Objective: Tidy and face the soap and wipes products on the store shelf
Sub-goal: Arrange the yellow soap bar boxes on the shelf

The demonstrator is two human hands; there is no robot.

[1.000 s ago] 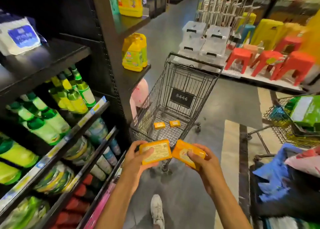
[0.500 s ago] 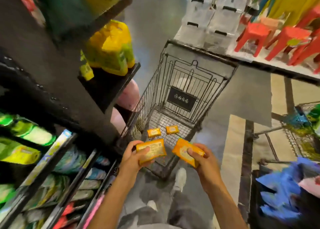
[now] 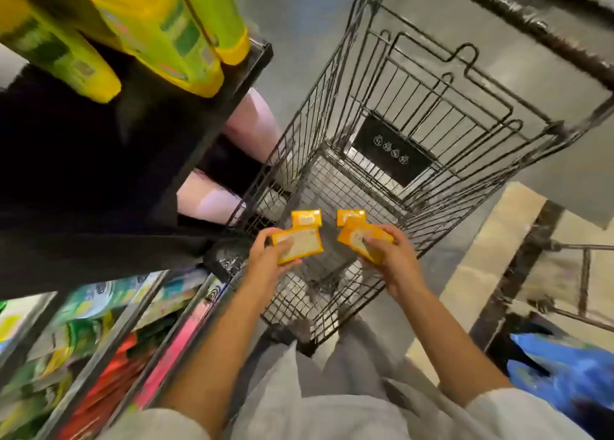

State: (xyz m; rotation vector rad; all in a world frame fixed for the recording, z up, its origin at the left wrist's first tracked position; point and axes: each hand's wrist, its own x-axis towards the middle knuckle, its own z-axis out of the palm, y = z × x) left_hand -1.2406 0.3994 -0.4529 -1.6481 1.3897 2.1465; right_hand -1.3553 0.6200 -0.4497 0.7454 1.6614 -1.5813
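Note:
My left hand [image 3: 265,260] grips an orange soap box [image 3: 299,245] with its printed back facing up. In my right hand [image 3: 392,256] is a second orange soap box [image 3: 360,238], pinched by thumb and fingers and tilted. Both are held over the near end of a wire shopping cart [image 3: 415,147]. Two more orange soap boxes lie on the cart's floor, one on the left [image 3: 306,218] and one on the right [image 3: 349,216], partly hidden by the held boxes.
A black store shelf [image 3: 166,160] stands to the left, with yellow-green bottles [image 3: 159,30] on top and blurred packets [image 3: 99,333] on lower tiers. Pink packs [image 3: 229,187] sit beside the cart. A second cart's frame [image 3: 578,280] and blue cloth [image 3: 564,373] are at the right.
The view has tipped down and closer to the cart and shelf. Both hands keep hold of their soap boxes and have drifted over the cart's near end.

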